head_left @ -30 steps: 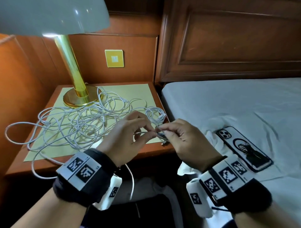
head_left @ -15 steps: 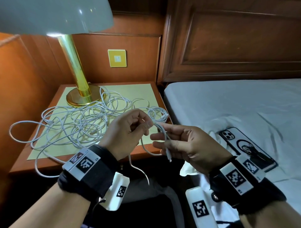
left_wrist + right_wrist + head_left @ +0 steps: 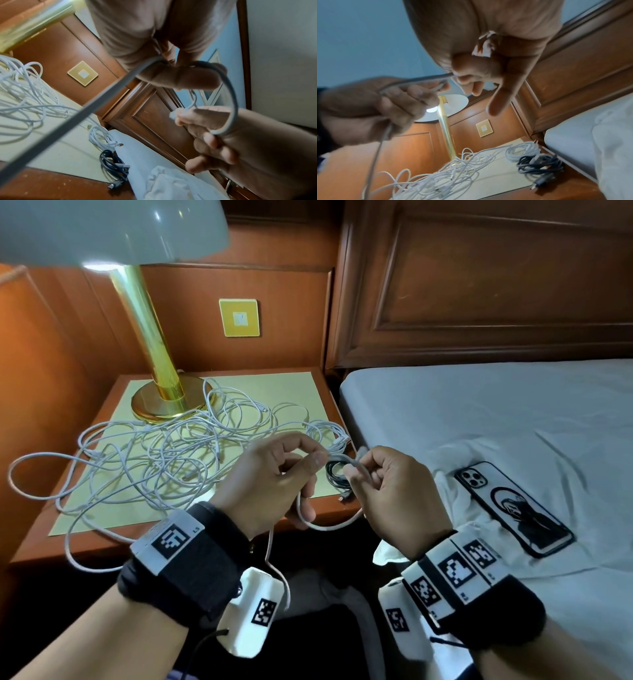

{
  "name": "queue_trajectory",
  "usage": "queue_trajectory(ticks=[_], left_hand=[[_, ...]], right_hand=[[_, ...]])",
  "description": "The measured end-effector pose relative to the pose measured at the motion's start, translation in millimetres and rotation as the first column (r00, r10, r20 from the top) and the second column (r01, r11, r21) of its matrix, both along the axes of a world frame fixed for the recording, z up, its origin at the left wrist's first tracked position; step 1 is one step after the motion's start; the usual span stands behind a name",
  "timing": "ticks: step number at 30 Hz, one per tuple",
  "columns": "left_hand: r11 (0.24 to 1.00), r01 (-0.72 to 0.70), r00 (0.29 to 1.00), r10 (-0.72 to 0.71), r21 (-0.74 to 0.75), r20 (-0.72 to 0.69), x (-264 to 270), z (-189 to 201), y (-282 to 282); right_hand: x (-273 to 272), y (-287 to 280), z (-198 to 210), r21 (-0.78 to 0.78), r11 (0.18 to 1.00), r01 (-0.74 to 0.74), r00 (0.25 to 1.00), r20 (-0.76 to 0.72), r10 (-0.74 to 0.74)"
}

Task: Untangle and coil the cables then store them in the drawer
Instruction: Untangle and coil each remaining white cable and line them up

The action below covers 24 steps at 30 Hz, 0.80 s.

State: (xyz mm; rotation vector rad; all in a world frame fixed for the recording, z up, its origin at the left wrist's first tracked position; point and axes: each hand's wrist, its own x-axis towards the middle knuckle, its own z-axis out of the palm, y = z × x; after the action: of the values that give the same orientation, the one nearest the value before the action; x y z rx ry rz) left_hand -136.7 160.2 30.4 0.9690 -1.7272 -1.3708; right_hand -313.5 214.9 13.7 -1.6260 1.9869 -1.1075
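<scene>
1. The left hand point(image 3: 274, 484) pinches a white cable point(image 3: 329, 525) between thumb and forefinger; the right hand point(image 3: 390, 494) pinches the same cable near its plug end, with the other fingers curled. Both are held in the air just off the near edge of the tabletop point(image 3: 329, 505), with a slack loop hanging between them.

2. The cable's long tail drops below the left wrist and, in my judgement, runs back into the tangle of white cables point(image 3: 164, 460) at 9 o'clock from the hands. A hard pull could tighten a knot there or drag the whole heap off the edge.

3. The tangle reaches the lamp base point(image 3: 168, 402) at 11 o'clock. A strand caught around it could jerk the lamp when the cable is drawn in.

4. A coiled white cable point(image 3: 102, 138) and a coiled dark cable point(image 3: 114, 167) lie at the tabletop's right edge, just beyond the hands at 12 o'clock. A swinging loop could undo them or knock them toward the bed point(image 3: 479, 419).

5. The pinch on the plug end is slight; if it slips, the loop just formed would likely spring open.

6. No drawer is visible, so storage is not yet begun.

7. Writing: the wrist bands carry square black-and-white codes and tiny letters that I cannot make out. The phone case point(image 3: 513, 508) at 3 o'clock shows a masked figure, with no legible brand.
</scene>
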Motion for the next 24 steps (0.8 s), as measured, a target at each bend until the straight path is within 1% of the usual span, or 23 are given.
queue_trajectory(ticks=[1,2,3,6,7,9,11,13,16,18,21,22,23,24], left_hand=[[1.000,-0.005,1.000,0.005,0.005,-0.008,-0.9,-0.2,0.8],[1.000,-0.017,1.000,0.017,0.005,-0.010,-1.5,-0.9,1.3],[0.999,-0.038,0.999,0.038,-0.002,-0.011,-1.8,-2.0,1.1],[0.990,-0.140,0.990,0.140,-0.034,-0.008,1.9,-5.8,-4.1],[0.984,-0.172,0.985,0.172,-0.051,-0.004,4.1,-6.7,-6.9],[0.976,-0.206,0.979,0.206,-0.077,-0.006,8.6,-7.5,-11.2],[0.976,-0.192,0.981,0.193,-0.102,-0.007,12.0,-8.3,-13.6],[0.980,-0.146,0.989,0.149,-0.138,0.011,13.2,-8.4,-13.3],[0.979,-0.103,0.993,0.110,-0.175,0.030,13.4,-8.6,-12.7],[0.971,-0.110,0.992,0.121,-0.213,0.042,14.4,-8.8,-14.0],[0.967,-0.108,0.993,0.118,-0.230,0.029,14.6,-8.5,-15.3],[0.970,-0.098,0.994,0.106,-0.224,0.024,14.2,-7.6,-15.0],[0.974,-0.080,0.996,0.088,-0.211,0.027,14.1,-6.8,-14.8],[0.979,-0.061,0.997,0.068,-0.192,0.030,14.5,-6.0,-14.6]], right_hand=[[-0.2,-1.2,0.4,0.004,1.000,0.024,0.999,-0.049,-0.023],[-0.7,-2.7,0.0,0.020,0.999,0.033,0.998,-0.060,-0.032],[-1.5,-4.1,-0.9,0.042,0.999,0.032,0.999,-0.039,-0.031],[-2.2,-4.1,-0.7,0.078,0.997,0.017,0.991,0.132,-0.028],[-2.0,-1.8,0.6,0.080,0.997,0.019,0.986,0.161,-0.032],[-1.9,3.2,3.4,0.065,0.998,0.022,0.987,0.160,-0.032],[-2.2,5.8,5.4,0.027,1.000,0.002,0.987,0.161,-0.006],[-0.9,6.4,7.4,0.028,0.997,-0.067,0.969,0.240,0.059],[3.2,6.1,11.6,0.100,0.959,-0.266,0.892,0.403,0.206],[3.5,6.9,13.8,0.096,0.930,-0.354,0.848,0.452,0.276],[2.2,6.5,16.3,0.032,0.921,-0.388,0.786,0.533,0.313],[1.1,6.1,17.5,0.003,0.927,-0.374,0.748,0.592,0.300],[-0.6,5.5,19.6,-0.028,0.938,-0.344,0.694,0.666,0.274],[-3.5,5.2,22.8,-0.059,0.951,-0.304,0.624,0.742,0.246]])
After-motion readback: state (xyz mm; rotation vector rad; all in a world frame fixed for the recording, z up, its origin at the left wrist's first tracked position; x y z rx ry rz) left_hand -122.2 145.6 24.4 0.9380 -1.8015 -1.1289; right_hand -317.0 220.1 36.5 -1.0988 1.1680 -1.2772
